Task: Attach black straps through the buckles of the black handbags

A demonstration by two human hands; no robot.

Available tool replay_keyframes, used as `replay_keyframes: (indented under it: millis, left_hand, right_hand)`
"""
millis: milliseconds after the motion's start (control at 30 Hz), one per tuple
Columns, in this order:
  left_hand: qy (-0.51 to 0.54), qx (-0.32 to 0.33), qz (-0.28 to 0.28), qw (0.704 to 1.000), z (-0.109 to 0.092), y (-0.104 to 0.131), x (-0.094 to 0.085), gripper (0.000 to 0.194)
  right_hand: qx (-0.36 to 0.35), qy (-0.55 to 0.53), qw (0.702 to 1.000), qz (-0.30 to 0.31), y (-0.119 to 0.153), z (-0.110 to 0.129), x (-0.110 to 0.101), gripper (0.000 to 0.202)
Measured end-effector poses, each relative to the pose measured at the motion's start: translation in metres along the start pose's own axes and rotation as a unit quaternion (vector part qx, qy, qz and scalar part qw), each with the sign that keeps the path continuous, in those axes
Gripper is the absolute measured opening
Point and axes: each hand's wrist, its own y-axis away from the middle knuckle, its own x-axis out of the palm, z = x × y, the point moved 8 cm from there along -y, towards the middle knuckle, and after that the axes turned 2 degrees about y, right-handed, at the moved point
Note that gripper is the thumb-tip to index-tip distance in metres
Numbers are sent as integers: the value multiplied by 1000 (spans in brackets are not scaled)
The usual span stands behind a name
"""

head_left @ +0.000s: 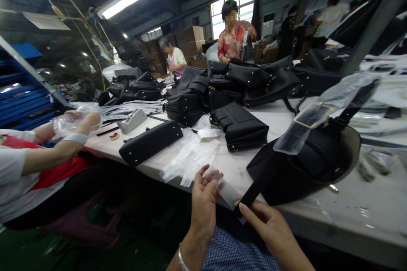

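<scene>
Head view: pinched between thumb and fingers of the left hand (203,205), a thin translucent strip (229,192). Pinched in the right hand (265,220), thumb uppermost, the lower end of a black strap (258,184).

Possible trouble, as a judgement: creasing or dropping the strip, from so light a hold on such flimsy film; losing the strap end, from any shift of the black handbag (299,173); dragging that bag over the front edge of the table (378,205), from resting so near it and from too hard a pull toward the lap.

As for place: strip between the hands, at four o'clock from the left fingertips and ten o'clock from the right; strap slanting away toward one o'clock; handbag near, at two o'clock; loose translucent sheets (193,154) just beyond the left hand, at eleven o'clock. Contact between strip and strap: hard to tell.
</scene>
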Motion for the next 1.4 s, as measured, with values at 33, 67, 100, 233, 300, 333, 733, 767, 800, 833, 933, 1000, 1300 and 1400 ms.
replay_keyframes:
  millis: [33,67,100,233,300,333,733,767,800,833,933,1000,1300,1400]
  left_hand:
    - [-69,51,5,996,-13,2,-1,55]
    - [-142,111,19,983,-28,4,1,60]
    - [-213,165,50,962,-42,7,8,61]
    - [-392,133,334,847,-39,20,55,35]
    - [-419,62,406,810,-27,24,60,26]
    - [-427,43,402,809,-24,22,58,24]
    - [-328,-97,333,879,16,24,30,20]
    - [-321,-102,340,878,17,26,31,19]
    - [-314,-109,341,879,17,26,30,18]
    - [-307,-119,335,883,18,27,28,16]
    - [-270,-158,286,906,24,25,14,16]
    - [-245,-172,255,919,29,26,6,19]
    - [-237,-137,166,947,24,30,-14,22]
    - [-238,-134,153,950,24,29,-20,20]
  right_hand:
    - [-19,27,999,-13,0,2,-4,35]
    - [-45,56,997,-20,0,7,-7,31]
    - [-70,81,994,-16,0,13,-9,27]
    - [-128,116,984,35,0,31,-9,22]
    - [-126,118,984,35,0,32,-12,22]
    - [-118,118,986,25,0,30,-15,21]
    - [-60,63,996,4,-6,8,-20,23]
    - [-62,63,996,-1,-7,8,-22,25]
    - [-62,58,996,-3,-7,7,-25,26]
    - [-61,50,997,-4,-7,8,-28,26]
    - [-50,21,999,0,-5,10,-35,26]
    - [-34,12,999,-6,-4,12,-38,27]
    - [-20,2,997,-78,-2,9,-42,29]
    - [-23,-32,994,-102,-1,5,-41,28]
